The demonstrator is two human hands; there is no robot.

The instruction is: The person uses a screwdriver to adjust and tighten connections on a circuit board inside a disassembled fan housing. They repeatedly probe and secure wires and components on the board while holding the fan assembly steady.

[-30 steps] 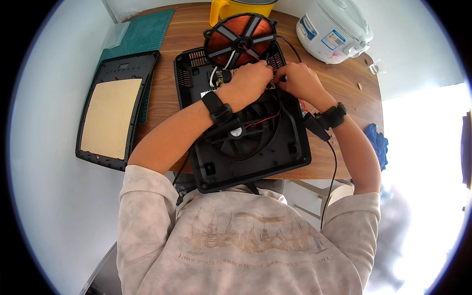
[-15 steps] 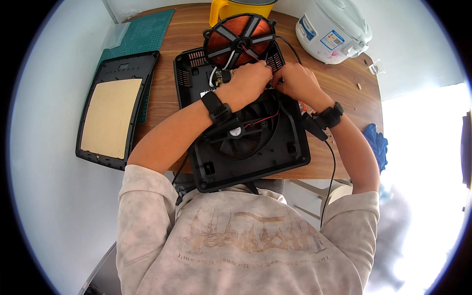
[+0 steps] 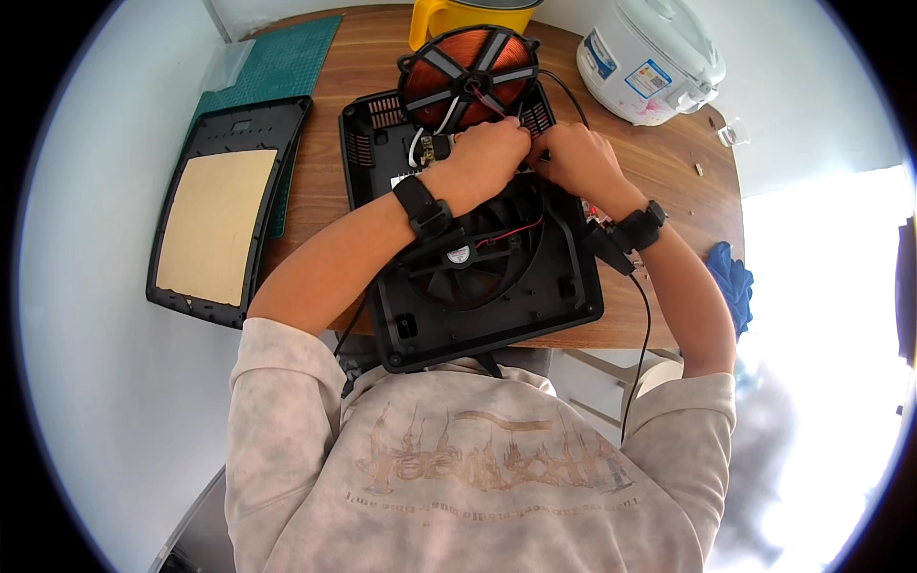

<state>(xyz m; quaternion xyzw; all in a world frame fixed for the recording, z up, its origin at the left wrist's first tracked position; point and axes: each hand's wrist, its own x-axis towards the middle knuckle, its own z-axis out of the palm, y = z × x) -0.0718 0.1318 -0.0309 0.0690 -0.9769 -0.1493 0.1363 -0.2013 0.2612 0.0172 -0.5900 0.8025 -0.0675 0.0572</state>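
Note:
Before me lies the open black housing (image 3: 478, 339) of an induction cooker, its near edge overhanging the table. A round copper coil (image 3: 441, 74) on a black spoked frame leans at the housing's far end. The cooling fan (image 3: 465, 285) sits in the nearer part. My left hand (image 3: 485, 158) is closed over the circuit board (image 3: 435, 148), below the coil. Close beside it, my right hand (image 3: 578, 160) has its fingers curled at the housing's right inner side. Both hands' fingertips meet near the wires, and whatever they pinch is hidden.
To the left, the black top cover (image 3: 215, 224) with a tan sheet rests partly on a green cutting mat (image 3: 296, 57). A yellow container (image 3: 487, 17) and a white rice cooker (image 3: 640, 72) stand behind. Small bits and a blue cloth (image 3: 731, 277) lie right.
Hardly anything differs. Both hands stay closed at the same spot among the wires, with only slight finger movement.

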